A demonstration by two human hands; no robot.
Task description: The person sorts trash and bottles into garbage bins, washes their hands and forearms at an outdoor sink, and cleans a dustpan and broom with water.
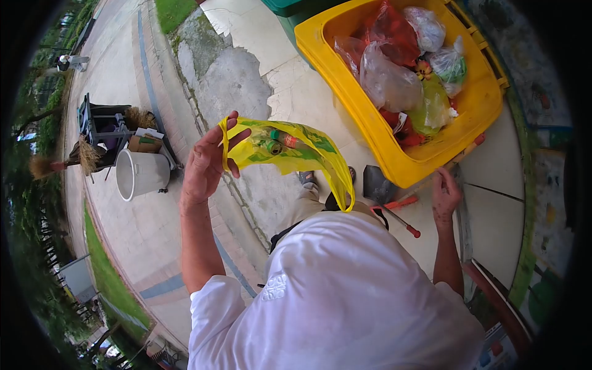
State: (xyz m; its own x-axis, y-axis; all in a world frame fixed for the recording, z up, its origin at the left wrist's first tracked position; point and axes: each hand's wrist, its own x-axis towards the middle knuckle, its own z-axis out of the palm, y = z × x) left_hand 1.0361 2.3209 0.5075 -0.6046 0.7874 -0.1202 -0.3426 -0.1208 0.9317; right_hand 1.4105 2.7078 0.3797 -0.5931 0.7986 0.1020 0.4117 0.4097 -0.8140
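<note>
My left hand (213, 157) holds up a yellow plastic bag (324, 148), its fingers partly spread and hooked through one handle loop. Inside the bag lie a plastic bottle with a red label (292, 142) and some green-topped containers. The bag's other handle hangs down near my shirt. Close to the near rim of a yellow wheelie bin (394, 176), my right hand (445, 194) has its fingers closed on a stick (461, 155) with a red end. The bin stands open, filled with red, clear and yellow-green bags of rubbish (388, 77).
A dark dustpan (377, 185) and a red-tipped rod (404, 223) are by my feet. At left stand a white bucket (142, 174) and a cart (102, 126) with straw brooms. A green bin (290, 7) adjoins the yellow one. A person (73, 62) is far off on the pavement.
</note>
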